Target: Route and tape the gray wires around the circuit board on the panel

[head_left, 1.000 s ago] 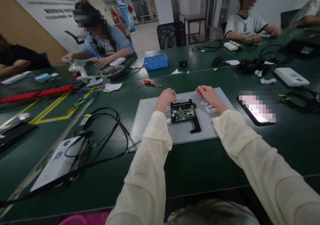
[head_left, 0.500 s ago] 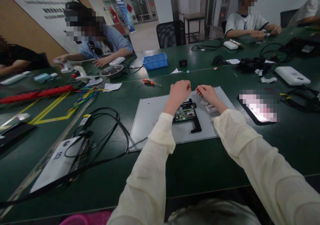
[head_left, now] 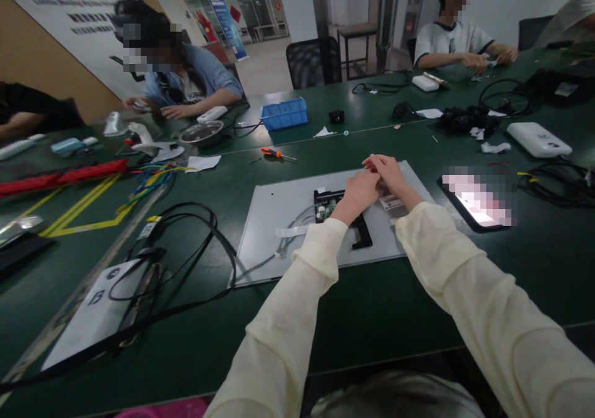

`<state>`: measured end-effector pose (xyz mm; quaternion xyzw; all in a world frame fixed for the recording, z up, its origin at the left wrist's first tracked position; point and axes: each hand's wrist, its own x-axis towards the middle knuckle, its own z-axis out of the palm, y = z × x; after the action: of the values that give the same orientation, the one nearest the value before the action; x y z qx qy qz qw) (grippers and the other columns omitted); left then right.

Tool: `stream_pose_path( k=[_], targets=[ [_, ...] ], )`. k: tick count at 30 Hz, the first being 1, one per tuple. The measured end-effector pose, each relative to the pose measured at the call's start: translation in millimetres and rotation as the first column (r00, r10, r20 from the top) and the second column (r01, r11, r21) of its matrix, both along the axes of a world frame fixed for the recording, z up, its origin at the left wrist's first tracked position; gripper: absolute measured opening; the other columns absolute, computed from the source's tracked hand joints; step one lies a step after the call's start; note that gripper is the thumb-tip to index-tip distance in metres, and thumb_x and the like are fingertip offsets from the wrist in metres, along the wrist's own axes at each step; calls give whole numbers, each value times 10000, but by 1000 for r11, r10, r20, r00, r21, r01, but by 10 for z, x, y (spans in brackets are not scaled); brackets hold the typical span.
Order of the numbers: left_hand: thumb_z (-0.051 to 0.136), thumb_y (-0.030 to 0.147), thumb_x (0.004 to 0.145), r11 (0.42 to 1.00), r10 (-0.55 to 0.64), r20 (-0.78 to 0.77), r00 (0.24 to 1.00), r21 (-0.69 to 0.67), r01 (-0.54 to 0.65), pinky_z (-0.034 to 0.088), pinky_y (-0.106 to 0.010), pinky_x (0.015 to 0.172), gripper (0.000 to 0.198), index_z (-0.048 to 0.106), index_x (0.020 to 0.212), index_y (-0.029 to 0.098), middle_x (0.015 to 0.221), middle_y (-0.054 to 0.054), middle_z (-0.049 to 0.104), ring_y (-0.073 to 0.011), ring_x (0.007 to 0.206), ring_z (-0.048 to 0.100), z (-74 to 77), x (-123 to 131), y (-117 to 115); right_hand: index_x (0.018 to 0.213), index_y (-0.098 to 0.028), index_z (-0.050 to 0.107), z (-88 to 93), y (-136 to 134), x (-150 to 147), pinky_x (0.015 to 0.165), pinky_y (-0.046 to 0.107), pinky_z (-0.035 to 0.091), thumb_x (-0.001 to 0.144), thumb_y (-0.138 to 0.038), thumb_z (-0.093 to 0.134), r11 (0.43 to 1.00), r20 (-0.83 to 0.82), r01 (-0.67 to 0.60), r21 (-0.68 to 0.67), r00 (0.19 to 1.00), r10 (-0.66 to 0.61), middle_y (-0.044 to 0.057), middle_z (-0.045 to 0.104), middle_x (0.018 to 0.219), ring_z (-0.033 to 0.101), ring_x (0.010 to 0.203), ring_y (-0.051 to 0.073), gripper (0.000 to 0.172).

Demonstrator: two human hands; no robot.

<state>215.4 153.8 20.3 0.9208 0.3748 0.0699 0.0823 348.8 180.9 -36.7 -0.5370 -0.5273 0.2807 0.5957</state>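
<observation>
My left hand point(head_left: 360, 193) reaches across the black bracket point(head_left: 361, 229), its fingers curled in toward my other hand. My right hand point(head_left: 388, 173) meets it over the upper right of a flat grey-white panel point(head_left: 260, 244), fingertips bent together. Whatever lies between the fingers is too small or hidden to make out. Under my left wrist, part of a green circuit board point(head_left: 324, 212) shows inside the bracket. Grey cables point(head_left: 297, 226) run from the board across the panel to the left. A printed label point(head_left: 393, 202) lies on the panel below my right hand.
An orange-black screwdriver point(head_left: 277, 154) and blue basket point(head_left: 284, 114) are beyond the panel. A phone point(head_left: 474, 204) lies to the right. A white power bank point(head_left: 95, 309) with looped black cable is at left. Another person point(head_left: 190, 80) works across the table.
My left hand has moved right, off the circuit board's left part, and now meets my right hand. More of the grey cables shows. The view has shifted slightly.
</observation>
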Motion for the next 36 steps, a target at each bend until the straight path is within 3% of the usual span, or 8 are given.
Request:
stream_pose_path(
  k=[9, 11, 16, 19, 21, 25, 31, 36],
  targets=[
    [498, 116, 810, 999, 32, 58, 998, -39, -30, 477, -387, 845, 217, 695, 881, 169, 998, -107, 703, -250, 986, 627, 153, -14, -42, 732, -186, 674, 29, -32, -16, 681, 295, 464, 865, -527, 464, 1000, 85, 4, -6, 996, -3, 54, 681, 740, 618, 720, 183, 422],
    [517, 115, 792, 999, 37, 72, 997, -19, -36, 477, -365, 838, 213, 704, 880, 166, 966, -100, 709, -238, 953, 634, 300, -52, -56, 695, -186, 655, 27, -38, -21, 661, 287, 444, 868, -513, 455, 1000, 128, 26, -11, 991, -24, 39, 668, 716, 598, 709, 181, 421],
    [542, 88, 747, 1000, 3, 230, 973, -24, 3, 475, -286, 802, 218, 720, 864, 136, 897, -74, 706, -181, 858, 634, 835, -317, -85, 689, -181, 647, 37, -72, -70, 622, 275, 398, 867, -439, 465, 999, 211, 37, -4, 977, -35, 11, 620, 652, 552, 657, 173, 362],
    [552, 117, 756, 995, 44, 315, 948, -95, -14, 476, -271, 792, 197, 714, 869, 121, 868, -56, 696, -160, 824, 627, 984, -561, -106, 804, -190, 690, 84, -128, -160, 686, 277, 421, 886, -363, 444, 999, 334, -6, 36, 943, -6, 27, 670, 762, 583, 734, 182, 311],
    [563, 128, 750, 988, 105, 337, 935, -145, -59, 482, -259, 776, 191, 705, 878, 124, 849, -42, 694, -152, 801, 626, 935, -724, -114, 881, -201, 699, 143, -206, -252, 741, 288, 443, 906, -351, 431, 996, 400, -52, 73, 917, 19, 53, 692, 884, 602, 832, 195, 308],
    [588, 162, 749, 965, 228, 405, 885, -212, -152, 495, -234, 726, 208, 674, 938, 152, 815, -18, 680, -131, 739, 622, 627, -1000, -152, 1053, -230, 676, 307, -516, -473, 872, 336, 450, 951, -372, 391, 976, 445, -123, 182, 895, 30, 74, 683, 1031, 599, 980, 214, 334],
    [576, 165, 766, 947, 184, 592, 784, -320, 19, 509, -223, 727, 261, 624, 1023, 164, 786, 5, 645, -105, 717, 612, 197, -1219, -364, 1227, -307, 597, 395, -1050, -740, 880, 359, 472, 910, -359, 483, 946, 442, -256, 198, 885, 147, 51, 677, 1035, 625, 949, 221, 341],
    [562, 193, 814, 946, 199, 629, 751, -323, 20, 516, -236, 766, 169, 614, 973, 166, 844, -18, 666, -118, 793, 636, 47, -1258, -494, 1127, -316, 650, 371, -1173, -812, 795, 356, 502, 857, -318, 534, 959, 384, -270, 88, 897, 218, 20, 699, 902, 643, 816, 211, 294]
  ],
)
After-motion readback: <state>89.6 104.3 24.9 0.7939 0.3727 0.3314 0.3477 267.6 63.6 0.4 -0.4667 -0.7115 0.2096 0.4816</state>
